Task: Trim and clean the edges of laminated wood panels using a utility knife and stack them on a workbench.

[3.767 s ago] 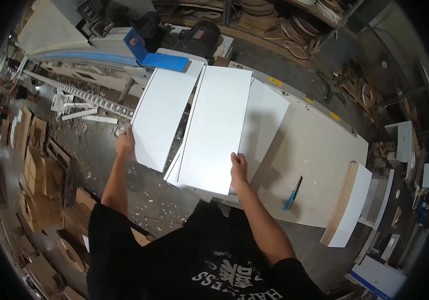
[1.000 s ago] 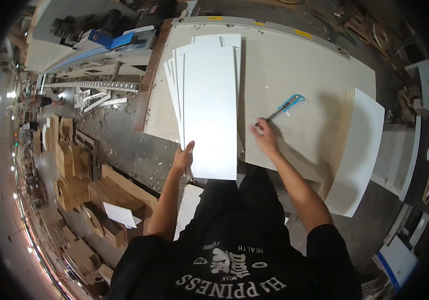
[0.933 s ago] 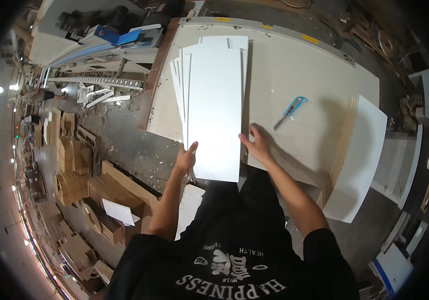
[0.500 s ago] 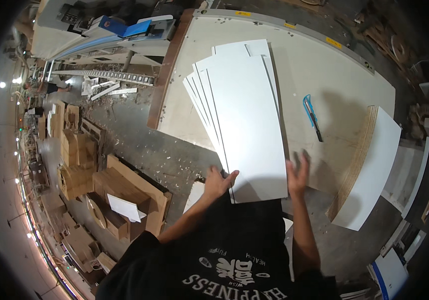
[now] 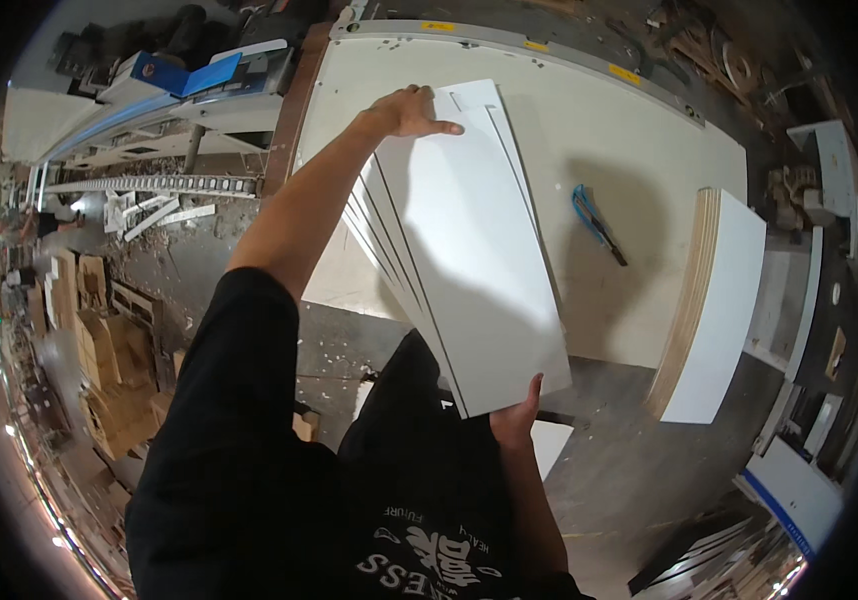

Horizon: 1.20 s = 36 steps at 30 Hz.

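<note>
A fanned stack of long white panels [image 5: 479, 260] lies on the pale worktable, its near end jutting past the table's front edge. My left hand [image 5: 411, 112] reaches to the far left end of the stack, the thumb lying across the top panel and the fingers at the far edge. At the near end, my right hand [image 5: 519, 415] grips the top panel's corner, thumb above and fingers hidden underneath. A blue utility knife [image 5: 597, 224] rests on the table to the right of the stack.
Another stack of white panels [image 5: 724, 310] with brown edges stands at the right side of the worktable [image 5: 629, 130]. A metal rail [image 5: 519, 42] borders the table's far side. Cardboard boxes [image 5: 114, 350] sit on the floor at left, with a blue-and-grey machine [image 5: 189, 85] beyond them.
My left hand has moved from the stack's near left edge to its far end. My right hand has come from beside the stack to its near end and taken hold.
</note>
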{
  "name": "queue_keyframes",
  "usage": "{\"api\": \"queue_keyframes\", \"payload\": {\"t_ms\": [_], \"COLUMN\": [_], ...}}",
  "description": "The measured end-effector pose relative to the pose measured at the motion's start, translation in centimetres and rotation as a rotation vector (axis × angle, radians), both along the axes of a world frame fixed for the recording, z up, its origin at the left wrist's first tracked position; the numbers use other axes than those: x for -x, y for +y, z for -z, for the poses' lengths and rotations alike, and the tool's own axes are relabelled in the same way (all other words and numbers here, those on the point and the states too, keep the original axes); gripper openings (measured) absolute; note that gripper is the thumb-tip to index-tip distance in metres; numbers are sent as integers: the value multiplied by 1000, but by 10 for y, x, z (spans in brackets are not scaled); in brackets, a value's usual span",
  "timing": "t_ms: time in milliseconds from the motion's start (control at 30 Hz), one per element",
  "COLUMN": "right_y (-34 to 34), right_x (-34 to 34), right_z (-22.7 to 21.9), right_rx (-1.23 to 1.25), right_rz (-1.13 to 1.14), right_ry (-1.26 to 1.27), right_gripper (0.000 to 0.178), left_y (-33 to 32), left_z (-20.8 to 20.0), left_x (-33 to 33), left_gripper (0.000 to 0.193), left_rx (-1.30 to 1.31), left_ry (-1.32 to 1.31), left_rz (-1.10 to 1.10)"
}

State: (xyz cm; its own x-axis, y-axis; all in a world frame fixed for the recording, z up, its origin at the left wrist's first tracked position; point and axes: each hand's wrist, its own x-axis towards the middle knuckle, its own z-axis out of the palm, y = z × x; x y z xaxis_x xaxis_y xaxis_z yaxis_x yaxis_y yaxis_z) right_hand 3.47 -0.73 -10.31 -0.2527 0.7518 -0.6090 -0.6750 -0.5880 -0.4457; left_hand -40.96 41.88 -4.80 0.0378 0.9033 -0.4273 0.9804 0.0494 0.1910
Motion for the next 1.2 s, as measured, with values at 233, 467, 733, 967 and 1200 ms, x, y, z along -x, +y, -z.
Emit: {"api": "queue_keyframes", "payload": {"t_ms": [233, 467, 733, 967, 1200], "right_y": [-6, 6, 9, 15, 75], "right_x": [3, 2, -5, -64, -128], "right_z": [29, 16, 11, 21, -24], "right_rx": [-298, 77, 99, 46, 217], "right_rz": [-28, 7, -28, -174, -288], "right_ry": [-604, -202, -137, -163, -368], "right_gripper": [67, 65, 62, 64, 66], "left_y": [-91, -98, -102, -162, -249], "left_z": [-28, 33, 33, 29, 23], "left_x": [-4, 64, 56, 35, 0], "left_gripper": [110, 130, 121, 125, 122], "left_rx": [95, 32, 114, 86, 73], "left_ry": [103, -42, -129, -80, -152], "left_rz": [-197, -174, -218, -369, -609]}}
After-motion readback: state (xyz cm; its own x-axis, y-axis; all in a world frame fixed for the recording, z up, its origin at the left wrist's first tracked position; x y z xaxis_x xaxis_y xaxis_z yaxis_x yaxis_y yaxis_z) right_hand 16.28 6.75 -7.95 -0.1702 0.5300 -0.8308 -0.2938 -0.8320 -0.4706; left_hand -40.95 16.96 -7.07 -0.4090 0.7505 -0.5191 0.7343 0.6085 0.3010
